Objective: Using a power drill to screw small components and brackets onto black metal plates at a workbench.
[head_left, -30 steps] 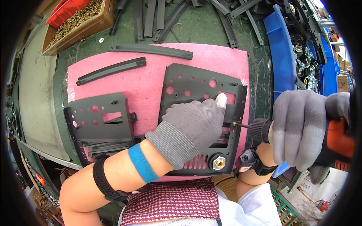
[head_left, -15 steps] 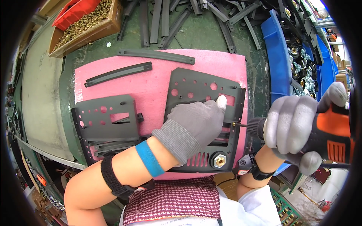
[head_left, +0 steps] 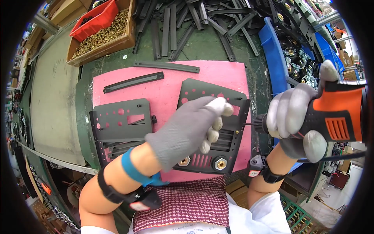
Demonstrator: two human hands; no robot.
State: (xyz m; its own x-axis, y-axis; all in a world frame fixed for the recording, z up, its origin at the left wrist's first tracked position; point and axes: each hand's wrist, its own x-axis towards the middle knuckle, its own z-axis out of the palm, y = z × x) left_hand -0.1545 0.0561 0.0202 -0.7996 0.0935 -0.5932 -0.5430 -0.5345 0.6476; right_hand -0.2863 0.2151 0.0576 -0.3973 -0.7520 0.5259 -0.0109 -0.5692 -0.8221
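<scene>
My right hand (head_left: 294, 113), in a grey glove, grips an orange and black power screwdriver (head_left: 337, 113) held sideways. Its bit points left, close to the right edge of a black metal panel (head_left: 202, 89). A brass-coloured screw (head_left: 237, 132) sits in that edge, just below and left of the bit tip. Over the panel's middle hovers my left hand (head_left: 187, 126), gloved too, fingers curled and thumb against the forefinger; whatever they may pinch is hidden. Two large nuts with brass centres, one a hex nut (head_left: 221, 163), are at the panel's near side.
A similar black panel (head_left: 122, 130) lies left on the pink foam sheet (head_left: 171, 87). Two black metal strips (head_left: 132, 82) lie beyond it. More strips (head_left: 165, 33) pile up at the back. A wooden box (head_left: 101, 50) holds brass screws and a red tray (head_left: 93, 25). A blue bin (head_left: 272, 54) stands right.
My left hand has risen off the panel and its fingers have curled in. The screwdriver's bit has come away from the screw. The whole view has shifted a little.
</scene>
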